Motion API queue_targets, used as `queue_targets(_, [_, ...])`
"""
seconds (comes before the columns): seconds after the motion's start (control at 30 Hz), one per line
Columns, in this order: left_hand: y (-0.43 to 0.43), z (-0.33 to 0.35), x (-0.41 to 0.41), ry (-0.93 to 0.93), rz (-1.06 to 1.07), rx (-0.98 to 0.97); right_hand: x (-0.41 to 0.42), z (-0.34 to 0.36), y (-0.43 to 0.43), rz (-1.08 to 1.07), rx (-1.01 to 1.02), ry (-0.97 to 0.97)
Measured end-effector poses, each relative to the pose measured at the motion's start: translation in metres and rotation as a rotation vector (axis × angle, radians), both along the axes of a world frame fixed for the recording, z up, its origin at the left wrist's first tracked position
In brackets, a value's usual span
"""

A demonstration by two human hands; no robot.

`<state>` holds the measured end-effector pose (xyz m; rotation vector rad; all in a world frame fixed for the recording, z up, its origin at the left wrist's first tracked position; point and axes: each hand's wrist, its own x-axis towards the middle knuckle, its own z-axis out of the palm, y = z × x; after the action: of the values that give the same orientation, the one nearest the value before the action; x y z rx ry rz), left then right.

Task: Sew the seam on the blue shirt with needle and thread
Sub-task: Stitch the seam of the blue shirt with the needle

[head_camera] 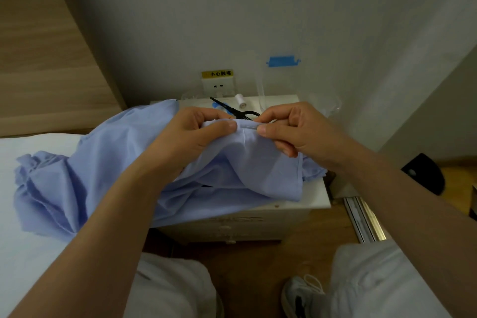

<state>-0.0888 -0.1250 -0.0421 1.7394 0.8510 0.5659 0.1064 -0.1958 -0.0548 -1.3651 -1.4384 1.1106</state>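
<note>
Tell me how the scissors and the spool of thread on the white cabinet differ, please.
The scissors are black; the spool of thread is white. The scissors are long and thin and lie flat, tips toward the wall; the spool is short and round. The scissors' handles are partly hidden; the spool shows whole. Both rest on the white cabinet, behind the blue shirt.

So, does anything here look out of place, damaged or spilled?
Nothing really stands out. The left hand and right hand pinch an edge of the blue shirt, which lies crumpled across the bed and the white cabinet. Scissors and a thread spool lie on the cabinet behind them. Only the blue tape on the wall looks slightly odd.
</note>
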Motion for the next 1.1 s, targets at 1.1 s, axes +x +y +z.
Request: queue_targets(1.1, [-0.003, -0.001, 0.005, -0.100, -0.091, -0.228, -0.007, -0.005, 0.004, 0.116, 0.053, 0.202])
